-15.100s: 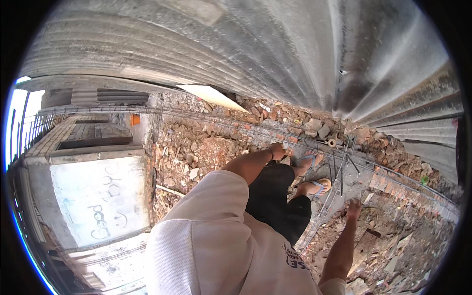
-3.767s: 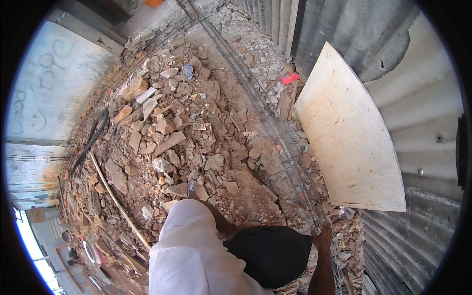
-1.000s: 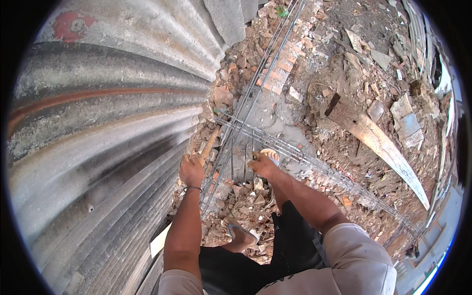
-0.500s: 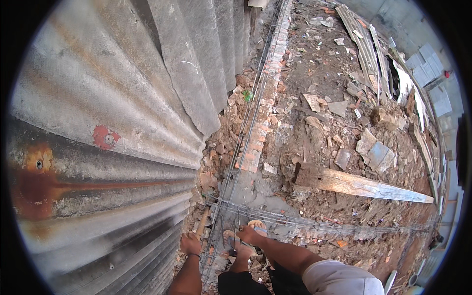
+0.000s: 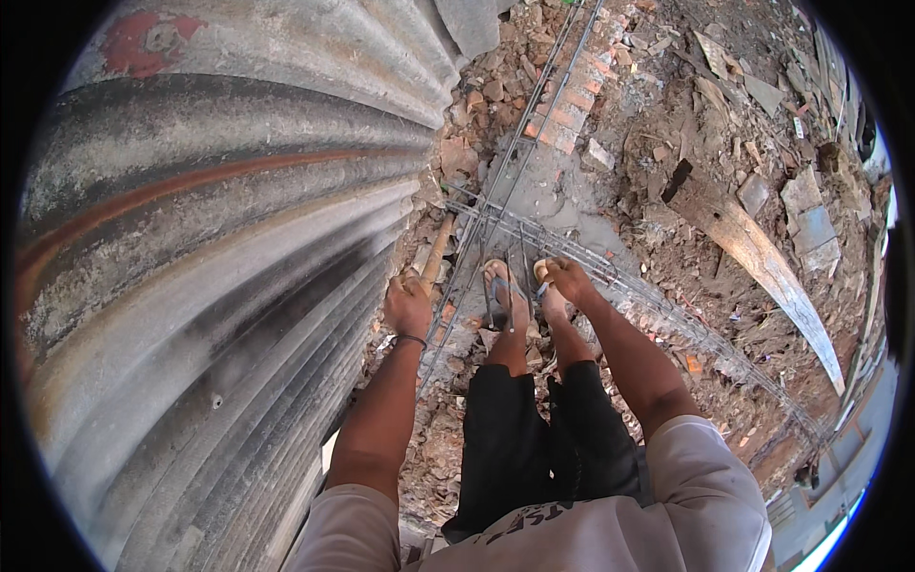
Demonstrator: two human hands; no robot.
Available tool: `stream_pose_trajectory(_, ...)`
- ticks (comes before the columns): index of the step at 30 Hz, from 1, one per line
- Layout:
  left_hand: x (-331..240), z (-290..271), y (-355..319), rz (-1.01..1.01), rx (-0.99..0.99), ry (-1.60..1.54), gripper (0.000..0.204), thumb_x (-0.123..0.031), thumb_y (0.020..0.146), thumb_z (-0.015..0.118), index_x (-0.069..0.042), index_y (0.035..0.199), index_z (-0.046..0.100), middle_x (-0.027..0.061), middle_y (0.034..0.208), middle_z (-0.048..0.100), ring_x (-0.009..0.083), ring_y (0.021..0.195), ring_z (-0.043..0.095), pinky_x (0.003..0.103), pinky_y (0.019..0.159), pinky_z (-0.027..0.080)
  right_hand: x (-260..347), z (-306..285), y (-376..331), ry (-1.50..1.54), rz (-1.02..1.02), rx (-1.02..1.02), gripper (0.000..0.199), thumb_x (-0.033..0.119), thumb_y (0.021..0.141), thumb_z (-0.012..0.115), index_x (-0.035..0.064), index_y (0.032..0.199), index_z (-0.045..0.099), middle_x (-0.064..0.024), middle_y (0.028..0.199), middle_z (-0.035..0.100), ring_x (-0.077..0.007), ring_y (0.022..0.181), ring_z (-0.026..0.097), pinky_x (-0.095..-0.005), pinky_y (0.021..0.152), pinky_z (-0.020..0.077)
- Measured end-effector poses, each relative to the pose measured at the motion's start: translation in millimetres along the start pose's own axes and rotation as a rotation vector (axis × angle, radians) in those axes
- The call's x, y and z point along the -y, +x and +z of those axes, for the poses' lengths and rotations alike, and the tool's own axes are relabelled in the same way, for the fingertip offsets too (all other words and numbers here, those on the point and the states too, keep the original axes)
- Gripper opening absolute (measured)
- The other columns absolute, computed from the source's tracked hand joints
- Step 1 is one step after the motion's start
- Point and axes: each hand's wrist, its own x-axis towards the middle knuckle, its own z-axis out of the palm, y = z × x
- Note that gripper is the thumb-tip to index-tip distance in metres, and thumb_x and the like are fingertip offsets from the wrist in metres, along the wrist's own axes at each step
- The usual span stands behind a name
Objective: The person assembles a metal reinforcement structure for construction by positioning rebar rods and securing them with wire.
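Observation:
My left hand [image 5: 408,303], a dark band at its wrist, is closed round a light wooden stick [image 5: 438,250], which slants up beside the corrugated sheets toward the steel bars. My right hand [image 5: 569,279] has its fingers curled together above my right foot. Whatever it may hold is too small to make out. Between my hands several thin metal rods [image 5: 511,296] stand up near my sandalled left foot [image 5: 496,275]. Long reinforcing bars [image 5: 515,157] run away from me along a brick course [image 5: 562,110]. A second bar bundle [image 5: 610,267] crosses them and heads right.
Grey corrugated sheets [image 5: 219,219] form a wall close on my left. Broken brick and rubble [image 5: 658,162] cover the ground. A weathered plank [image 5: 762,262] lies to the right, near broken slabs [image 5: 810,224].
My view has tilted down toward my body, so my legs and shirt show more. My right hand has moved right, away from the upright rods. My left hand stays on the stick.

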Motion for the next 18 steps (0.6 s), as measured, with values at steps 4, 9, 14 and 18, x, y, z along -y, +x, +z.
stream_pose_trajectory(4, 29.9, -10.6, -2.3, -0.074, 0.02, 0.039, 0.029, -0.027, 0.094, 0.057, 0.0, 0.102, 0.065, 0.0248, 0.096, 0.069, 0.0454, 0.091, 0.064, 0.052, 0.077, 0.048, -8.7, -9.6, 5.7, -0.603, 0.171, -0.023, 0.044, 0.039, 0.093, 0.055, -0.0013, 0.106, 0.067, -0.0337, 0.109, 0.064, -0.0475, 0.111, 0.06, -0.0493, 0.091, 0.0488)
stream_pose_trajectory(9, 50.5, -9.1, -7.2, -0.14, 0.116, -0.431, 0.045, -0.042, 0.098, 0.053, -0.002, 0.117, 0.063, 0.0169, 0.104, 0.067, 0.0302, 0.098, 0.064, 0.043, 0.091, 0.048, -60.6, -25.4, 31.7, -0.847, 0.27, -0.024, 0.05, 0.039, 0.088, 0.058, -0.0017, 0.116, 0.063, -0.0304, 0.117, 0.064, -0.0454, 0.112, 0.062, -0.0495, 0.098, 0.0486)
stream_pose_trajectory(14, 143.5, 6.5, -112.4, -0.763, 0.033, -0.912, 0.039, -0.037, 0.101, 0.054, -0.001, 0.118, 0.055, 0.0083, 0.091, 0.066, 0.0152, 0.078, 0.063, 0.03, 0.062, 0.054, -77.8, -8.8, 58.3, -0.86, 0.215, 0.002, 0.048, 0.038, 0.089, 0.058, -0.002, 0.114, 0.061, -0.0299, 0.114, 0.065, -0.0468, 0.112, 0.061, -0.0521, 0.096, 0.0485)
stream_pose_trajectory(18, 116.3, 89.7, -130.6, -0.306, 0.473, -0.559, 0.028, -0.023, 0.1, 0.054, 0.003, 0.106, 0.062, 0.0123, 0.095, 0.068, 0.0183, 0.088, 0.065, 0.032, 0.079, 0.053, -102.8, -0.3, 78.2, -0.957, 0.204, 0.002, 0.046, 0.034, 0.091, 0.056, -0.0003, 0.123, 0.055, -0.0297, 0.118, 0.064, -0.0453, 0.113, 0.061, -0.0534, 0.096, 0.0475)
